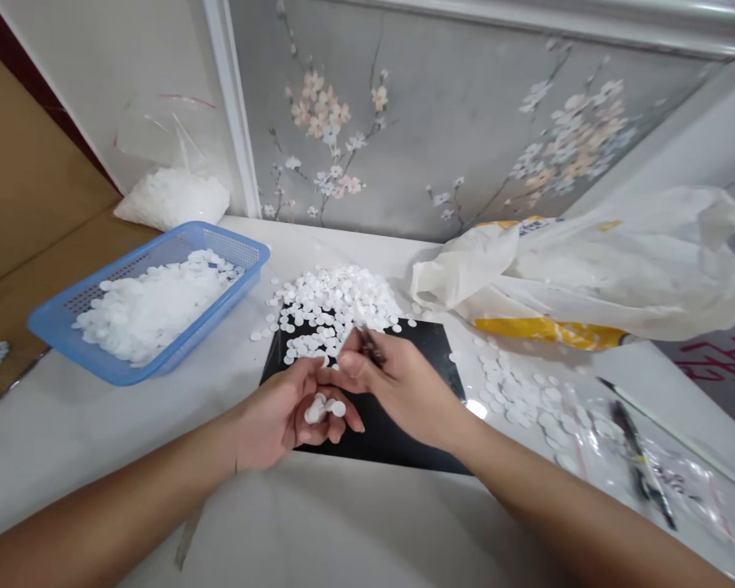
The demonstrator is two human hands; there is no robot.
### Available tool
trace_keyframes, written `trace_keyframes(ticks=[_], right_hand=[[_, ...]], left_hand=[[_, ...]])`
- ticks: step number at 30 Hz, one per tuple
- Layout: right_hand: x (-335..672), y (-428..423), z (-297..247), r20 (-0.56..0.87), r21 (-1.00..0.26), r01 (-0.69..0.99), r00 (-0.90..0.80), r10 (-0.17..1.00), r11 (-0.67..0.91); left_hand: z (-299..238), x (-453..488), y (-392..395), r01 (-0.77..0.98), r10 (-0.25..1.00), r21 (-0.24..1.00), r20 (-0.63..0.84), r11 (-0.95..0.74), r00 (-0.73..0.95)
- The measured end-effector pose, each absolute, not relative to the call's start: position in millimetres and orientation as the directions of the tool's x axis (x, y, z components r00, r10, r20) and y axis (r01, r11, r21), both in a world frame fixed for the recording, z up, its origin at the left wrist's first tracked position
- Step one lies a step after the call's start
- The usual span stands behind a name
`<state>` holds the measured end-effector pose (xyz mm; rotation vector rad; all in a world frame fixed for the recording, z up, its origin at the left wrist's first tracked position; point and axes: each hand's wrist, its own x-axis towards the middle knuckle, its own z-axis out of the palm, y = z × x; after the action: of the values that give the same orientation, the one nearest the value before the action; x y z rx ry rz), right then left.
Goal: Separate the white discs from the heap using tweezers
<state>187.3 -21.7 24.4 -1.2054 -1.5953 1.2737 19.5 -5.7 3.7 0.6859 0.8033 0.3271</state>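
My left hand (277, 418) is palm up with its fingers curled around several small white discs (323, 408). Close beside it, my right hand (412, 387) pinches a dark, slim tool (372, 348); its tip is blurred, so its exact kind is unclear. The fingers of both hands meet or nearly meet above a black board (367, 429) on the white table. A heap of loose white discs (349, 294) covers the board's far edge and spills onto the table behind it.
To the left stands a blue plastic basket (118, 369) of white discs, with a clear bag of white pieces (175, 198) behind. On the right lie a white and yellow plastic bag (563, 282), scattered discs (520, 388), a black pen (640, 457) and clear pouches (689, 486).
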Motion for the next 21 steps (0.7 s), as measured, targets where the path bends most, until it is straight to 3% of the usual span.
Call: trace_keyframes(ticks=[5,8,11,13,15,16,18,20,21], right_hand=[[156,-16,42,0.138,-0.867,0.376,-0.452,0.881,0.329],[155,-17,48,0.199,-0.867,0.355,-0.397,0.896,0.350],[168,-20,46,0.272,-0.901,0.286,-0.216,0.938,0.327],[179,-22,36,0.239,-0.900,0.351,-0.100,0.966,0.259],[189,-24,19,0.151,-0.837,0.510,-0.135,0.979,0.199],[192,-26,10,0.134,-0.797,0.566,-0.174,0.976,0.210],[195,-29,-8,0.104,-0.724,0.640,-0.266,0.958,0.256],[195,-32,-22,0.114,-0.662,0.683,-0.315,0.942,0.308],[194,-33,-26,0.131,-0.631,0.700,-0.328,0.936,0.334]], left_hand=[[0,17,0,-0.213,0.637,0.650,-0.533,0.729,0.557],[2,13,7,-0.294,0.675,0.637,-0.510,0.713,0.533],[12,7,15,-0.267,0.704,0.692,-0.480,0.671,0.524],[24,-2,22,-0.172,0.802,0.842,-0.396,0.511,0.448],[39,-16,32,0.043,0.939,0.983,-0.183,0.178,0.290],[47,-25,37,0.225,0.979,0.974,-0.034,-0.013,0.203],[59,-45,47,0.360,0.990,0.923,0.108,-0.133,0.089],[65,-64,54,0.816,0.925,0.531,0.380,-0.227,0.010],[66,-72,57,0.908,0.923,0.362,0.379,-0.210,0.062]])
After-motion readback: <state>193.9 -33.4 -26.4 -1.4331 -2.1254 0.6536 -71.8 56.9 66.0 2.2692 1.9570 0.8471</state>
